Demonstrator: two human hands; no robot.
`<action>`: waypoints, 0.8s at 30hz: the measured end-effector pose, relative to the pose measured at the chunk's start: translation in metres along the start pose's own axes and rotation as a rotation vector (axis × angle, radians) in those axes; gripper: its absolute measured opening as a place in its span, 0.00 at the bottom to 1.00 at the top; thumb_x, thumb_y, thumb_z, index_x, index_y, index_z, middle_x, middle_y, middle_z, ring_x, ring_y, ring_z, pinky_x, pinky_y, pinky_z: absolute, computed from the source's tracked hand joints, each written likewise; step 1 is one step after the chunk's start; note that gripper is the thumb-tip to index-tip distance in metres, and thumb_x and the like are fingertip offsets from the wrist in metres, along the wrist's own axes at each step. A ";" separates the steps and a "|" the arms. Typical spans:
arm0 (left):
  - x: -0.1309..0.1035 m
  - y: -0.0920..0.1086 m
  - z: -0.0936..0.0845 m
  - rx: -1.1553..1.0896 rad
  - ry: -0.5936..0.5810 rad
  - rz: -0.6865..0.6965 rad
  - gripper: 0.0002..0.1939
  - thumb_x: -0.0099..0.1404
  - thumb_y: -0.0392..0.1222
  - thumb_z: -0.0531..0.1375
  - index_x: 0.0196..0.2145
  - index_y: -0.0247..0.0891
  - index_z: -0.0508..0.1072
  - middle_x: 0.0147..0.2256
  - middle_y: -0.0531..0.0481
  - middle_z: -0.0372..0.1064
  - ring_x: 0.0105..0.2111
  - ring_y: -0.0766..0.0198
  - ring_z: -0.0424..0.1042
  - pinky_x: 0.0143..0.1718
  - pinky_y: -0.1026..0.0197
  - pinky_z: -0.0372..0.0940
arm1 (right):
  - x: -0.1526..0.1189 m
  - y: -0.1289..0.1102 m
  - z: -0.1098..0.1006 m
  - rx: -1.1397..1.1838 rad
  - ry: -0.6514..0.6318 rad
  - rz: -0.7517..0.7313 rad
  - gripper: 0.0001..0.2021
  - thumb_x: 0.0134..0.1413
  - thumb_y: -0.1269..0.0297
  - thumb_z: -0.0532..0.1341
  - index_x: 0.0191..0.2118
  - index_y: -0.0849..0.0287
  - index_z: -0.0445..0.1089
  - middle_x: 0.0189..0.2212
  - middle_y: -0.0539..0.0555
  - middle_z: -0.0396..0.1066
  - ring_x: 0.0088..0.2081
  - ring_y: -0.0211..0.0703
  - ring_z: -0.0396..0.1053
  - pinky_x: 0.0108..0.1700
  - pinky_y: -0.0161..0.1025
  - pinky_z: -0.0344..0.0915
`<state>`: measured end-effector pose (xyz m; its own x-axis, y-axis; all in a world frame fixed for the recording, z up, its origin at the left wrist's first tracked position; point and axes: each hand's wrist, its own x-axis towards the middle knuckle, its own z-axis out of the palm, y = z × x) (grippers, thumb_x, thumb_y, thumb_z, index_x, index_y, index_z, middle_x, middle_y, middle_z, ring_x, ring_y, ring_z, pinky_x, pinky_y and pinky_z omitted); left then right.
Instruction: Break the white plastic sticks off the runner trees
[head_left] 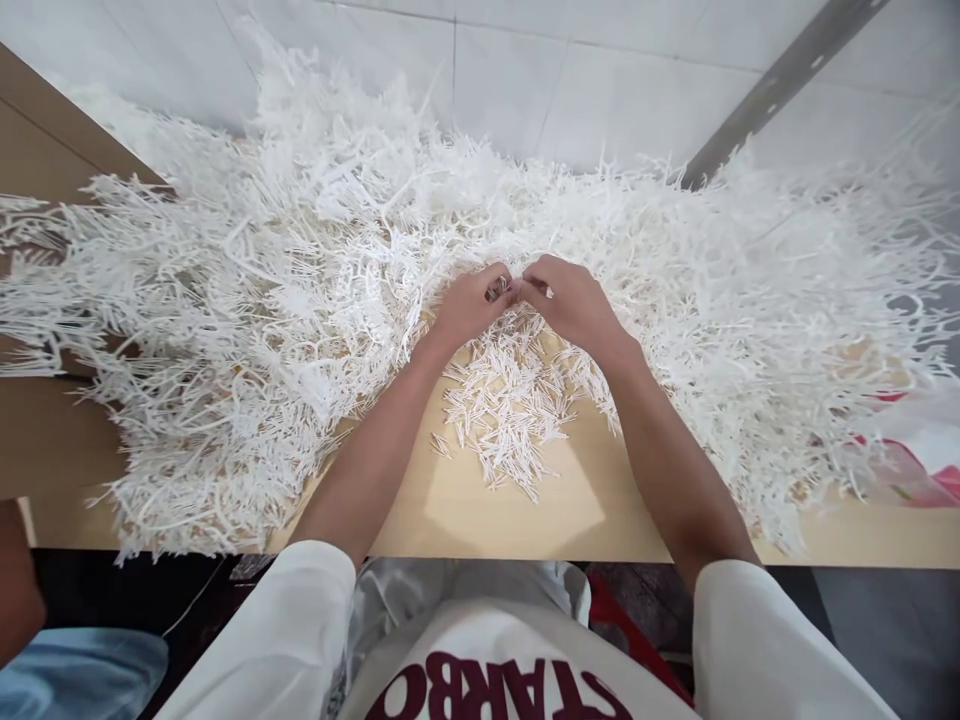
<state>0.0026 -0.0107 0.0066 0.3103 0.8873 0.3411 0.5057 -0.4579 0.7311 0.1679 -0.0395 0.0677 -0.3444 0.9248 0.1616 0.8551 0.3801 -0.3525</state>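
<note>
My left hand (pixel 480 300) and my right hand (pixel 566 297) meet fingertip to fingertip above the middle of the wooden table (pixel 517 515). Thumb and fingers of each are pinched together; whatever lies between them is too small to make out. Beneath and in front of them spreads a pile of short loose white pieces (pixel 510 410). Heaps of branching white strands (pixel 300 260) surround both hands on the left, behind and on the right.
Cardboard boxes (pixel 56 430) stand at the left edge. A metal post (pixel 780 90) rises before the tiled wall (pixel 510 70). Pink and white plastic (pixel 911 465) lies at the right. Another person's arm (pixel 16 580) shows at the lower left.
</note>
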 end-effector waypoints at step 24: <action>0.002 -0.004 0.001 -0.005 0.011 -0.018 0.22 0.62 0.60 0.62 0.26 0.40 0.62 0.20 0.56 0.61 0.22 0.68 0.57 0.26 0.61 0.49 | -0.016 -0.010 -0.042 0.083 0.066 0.124 0.14 0.57 0.55 0.60 0.45 0.54 0.75 0.39 0.55 0.73 0.34 0.43 0.67 0.41 0.44 0.63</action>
<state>0.0020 -0.0076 0.0035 0.2929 0.8958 0.3343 0.5068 -0.4419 0.7402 0.1813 -0.0584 0.1078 -0.2095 0.9627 0.1714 0.8538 0.2655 -0.4478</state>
